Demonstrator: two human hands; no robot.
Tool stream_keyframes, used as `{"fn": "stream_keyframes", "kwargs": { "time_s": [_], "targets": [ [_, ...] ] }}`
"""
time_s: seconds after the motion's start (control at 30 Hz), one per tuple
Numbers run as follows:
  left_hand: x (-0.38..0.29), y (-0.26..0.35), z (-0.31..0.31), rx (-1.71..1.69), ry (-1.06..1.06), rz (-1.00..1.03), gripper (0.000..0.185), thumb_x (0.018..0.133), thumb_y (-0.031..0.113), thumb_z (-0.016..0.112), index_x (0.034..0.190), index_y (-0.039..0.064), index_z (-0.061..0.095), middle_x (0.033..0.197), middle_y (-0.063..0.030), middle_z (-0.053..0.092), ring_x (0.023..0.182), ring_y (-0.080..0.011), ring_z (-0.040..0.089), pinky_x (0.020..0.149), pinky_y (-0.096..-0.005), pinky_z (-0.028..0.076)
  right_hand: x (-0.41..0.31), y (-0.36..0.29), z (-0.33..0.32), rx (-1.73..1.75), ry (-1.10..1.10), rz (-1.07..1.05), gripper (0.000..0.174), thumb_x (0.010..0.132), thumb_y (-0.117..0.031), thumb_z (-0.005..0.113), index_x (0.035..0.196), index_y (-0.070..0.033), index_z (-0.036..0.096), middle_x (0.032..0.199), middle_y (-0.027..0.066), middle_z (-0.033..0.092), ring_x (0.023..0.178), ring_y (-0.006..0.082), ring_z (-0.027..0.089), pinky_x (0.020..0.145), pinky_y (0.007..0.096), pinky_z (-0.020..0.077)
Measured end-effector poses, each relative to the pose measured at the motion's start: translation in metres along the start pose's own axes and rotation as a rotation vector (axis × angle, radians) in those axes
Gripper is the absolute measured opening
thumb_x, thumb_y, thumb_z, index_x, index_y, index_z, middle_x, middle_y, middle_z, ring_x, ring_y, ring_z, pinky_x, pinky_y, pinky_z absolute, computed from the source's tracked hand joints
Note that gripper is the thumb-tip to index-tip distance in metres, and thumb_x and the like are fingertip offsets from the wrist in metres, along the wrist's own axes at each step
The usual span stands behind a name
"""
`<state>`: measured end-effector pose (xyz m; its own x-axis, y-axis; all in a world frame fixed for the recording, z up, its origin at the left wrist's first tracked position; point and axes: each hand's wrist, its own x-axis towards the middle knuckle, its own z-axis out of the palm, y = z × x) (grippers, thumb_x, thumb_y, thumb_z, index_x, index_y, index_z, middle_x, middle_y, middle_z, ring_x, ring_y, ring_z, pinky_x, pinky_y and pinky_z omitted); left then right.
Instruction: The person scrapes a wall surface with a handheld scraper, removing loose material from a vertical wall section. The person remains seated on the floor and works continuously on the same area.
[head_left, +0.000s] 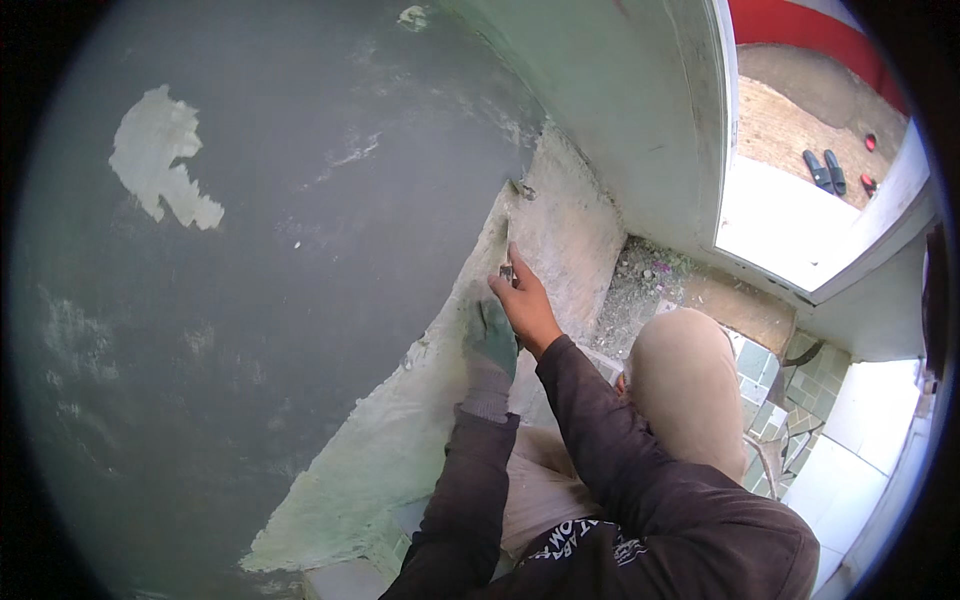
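My bare right hand (531, 306) grips a slim metal scraping tool (507, 271) beside the wall. The tool's far end lies close to the scraped edge of the dark grey coating (337, 262), but where it ends is hard to make out. A loose curl of peeled coating (525, 190) hangs at that edge. Just below and left of the right hand is my left hand (491, 339), in a green and grey work glove. Its fingers are largely hidden, and I cannot tell if it holds anything. Pale, rough wall surface (375, 442) shows along the stripped strip.
Rubble and flakes (637, 300) lie on the floor by the wall corner. My bent knee (686, 382) is right of my arms. A doorway with a white sill (787, 217) opens at right, with dark sandals (825, 172) outside. Patterned tiles (757, 367) lie beyond the knee.
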<state>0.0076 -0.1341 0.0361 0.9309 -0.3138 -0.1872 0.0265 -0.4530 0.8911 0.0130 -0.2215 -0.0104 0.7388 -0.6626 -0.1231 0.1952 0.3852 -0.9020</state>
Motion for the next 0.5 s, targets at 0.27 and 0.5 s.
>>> {"fn": "stream_keyframes", "kwargs": {
  "time_s": [0.27,0.5],
  "targets": [
    [-0.078,0.047,-0.132,0.864,0.385,0.707,0.03,0.101,0.015,0.053,0.127,0.0,0.059,0.134,-0.0201,0.061,0.119,-0.0358,0.064,0.099,-0.042,0.054,-0.003,-0.055,-0.002,0.038,-0.021,0.134,0.069,0.095,-0.012,0.052,0.161,-0.012,0.033,0.115,0.0164,0.061,0.063,0.0201,0.062,0.054,0.0355,0.0545],
    [-0.123,0.063,-0.218,0.969,0.664,1.139,0.036,0.104,0.016,0.05,0.132,-0.007,0.056,0.13,-0.0249,0.061,0.121,-0.039,0.061,0.103,-0.0483,0.051,0.024,-0.076,-0.026,-0.029,-0.071,0.215,0.063,0.102,-0.024,0.054,0.162,-0.018,0.034,0.084,0.0093,0.054,0.056,0.0195,0.055,0.05,0.0369,0.0511]
  ]
}}
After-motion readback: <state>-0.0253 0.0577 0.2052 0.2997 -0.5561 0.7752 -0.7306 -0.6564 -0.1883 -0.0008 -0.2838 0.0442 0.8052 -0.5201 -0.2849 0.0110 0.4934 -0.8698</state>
